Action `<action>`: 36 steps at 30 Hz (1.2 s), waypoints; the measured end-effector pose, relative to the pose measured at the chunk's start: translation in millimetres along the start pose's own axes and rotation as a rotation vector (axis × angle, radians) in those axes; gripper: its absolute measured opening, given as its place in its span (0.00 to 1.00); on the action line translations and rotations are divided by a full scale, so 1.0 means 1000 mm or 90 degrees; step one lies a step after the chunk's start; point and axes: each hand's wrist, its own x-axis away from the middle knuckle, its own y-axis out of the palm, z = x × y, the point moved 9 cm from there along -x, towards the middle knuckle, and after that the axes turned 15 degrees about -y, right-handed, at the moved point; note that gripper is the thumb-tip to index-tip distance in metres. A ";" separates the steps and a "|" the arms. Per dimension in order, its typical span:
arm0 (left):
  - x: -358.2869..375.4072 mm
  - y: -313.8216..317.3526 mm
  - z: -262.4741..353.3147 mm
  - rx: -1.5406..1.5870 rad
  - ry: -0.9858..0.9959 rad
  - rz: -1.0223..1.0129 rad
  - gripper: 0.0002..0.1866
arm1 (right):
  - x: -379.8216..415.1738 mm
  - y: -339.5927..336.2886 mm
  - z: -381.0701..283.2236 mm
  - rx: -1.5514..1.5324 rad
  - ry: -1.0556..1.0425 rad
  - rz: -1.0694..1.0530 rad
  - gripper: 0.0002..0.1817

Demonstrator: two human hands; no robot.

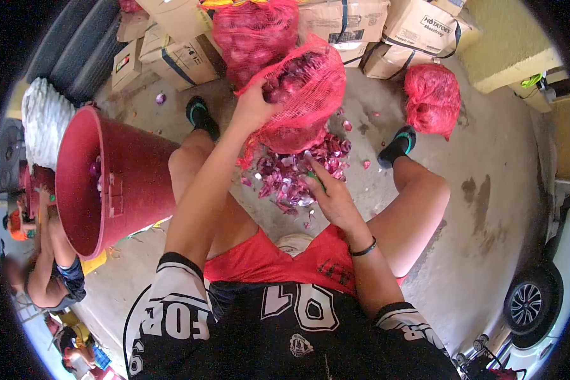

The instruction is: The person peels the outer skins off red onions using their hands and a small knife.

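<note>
A red mesh sack [316, 82] of purple onions stands open in front of me. My left hand [256, 109] is at the sack's opening, its fingers reaching in among the onions and hidden there. Lower down, my right hand [330, 195] is closed round a small knife with a green handle [318, 180]. Beneath it a heap of purple onion skins [288, 180] lies on the floor between my legs. To the left, a large dark red tub [136, 174] leans with its mouth facing left, and a few onions [95, 170] show inside.
Another full mesh sack [253, 38] stands behind the open one. Cardboard boxes [345, 22] line the back. A smaller red sack [432, 95] lies at the right. Another person [44, 272] sits at the far left. A vehicle wheel [527, 304] is at the lower right.
</note>
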 end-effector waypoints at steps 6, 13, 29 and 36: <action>0.027 0.010 0.034 -0.074 0.159 -0.012 0.27 | -0.002 0.006 -0.002 -0.023 0.095 -0.053 0.24; 0.019 0.033 0.018 -0.156 0.094 -0.092 0.21 | 0.001 -0.002 -0.004 -0.026 0.027 -0.006 0.23; 0.148 0.011 0.028 0.882 -0.199 -0.343 0.29 | 0.001 -0.014 -0.033 -0.122 -0.013 0.096 0.25; 0.164 0.028 0.018 0.881 -0.220 -0.319 0.33 | 0.000 -0.005 -0.041 -0.179 0.017 0.076 0.27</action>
